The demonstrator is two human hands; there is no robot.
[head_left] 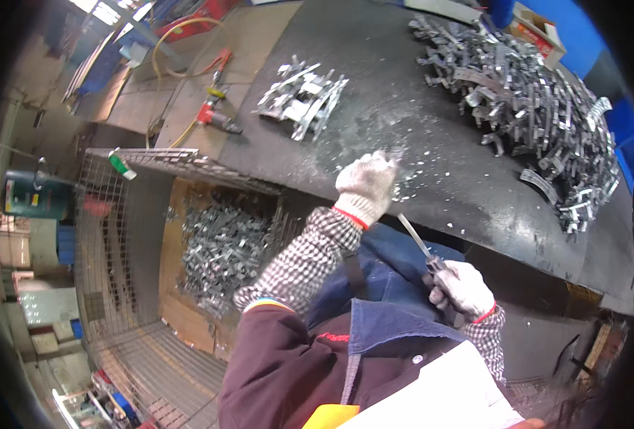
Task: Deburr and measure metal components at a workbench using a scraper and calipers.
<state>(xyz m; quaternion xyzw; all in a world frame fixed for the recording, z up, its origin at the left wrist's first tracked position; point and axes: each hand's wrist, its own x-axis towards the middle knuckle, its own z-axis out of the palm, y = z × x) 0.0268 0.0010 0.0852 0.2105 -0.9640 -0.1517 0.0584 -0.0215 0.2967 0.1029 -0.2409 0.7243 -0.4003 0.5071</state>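
My left hand point(367, 180), in a white knitted glove, is closed in a fist over the front edge of the dark worktable point(374, 57). A blurred greyish bit shows at its fingertips; I cannot make out what it is. Lower and to the right, my right hand point(466, 287), also gloved, is wrapped round the dark handle of a flat-bladed tool point(414, 236). Its narrow pale blade points up and left, toward the table edge. Small silvery chips point(420, 171) lie scattered beside my left hand. Beyond that hand sits a small pile of curved metal parts point(304, 99).
A large heap of similar metal parts point(521, 107) covers the table's right side, with an open cardboard box point(535, 32) behind. At left lies a red air tool point(217, 118) with a hose. Below it, a wire-mesh cage point(106, 236) holds many small metal pieces point(224, 250).
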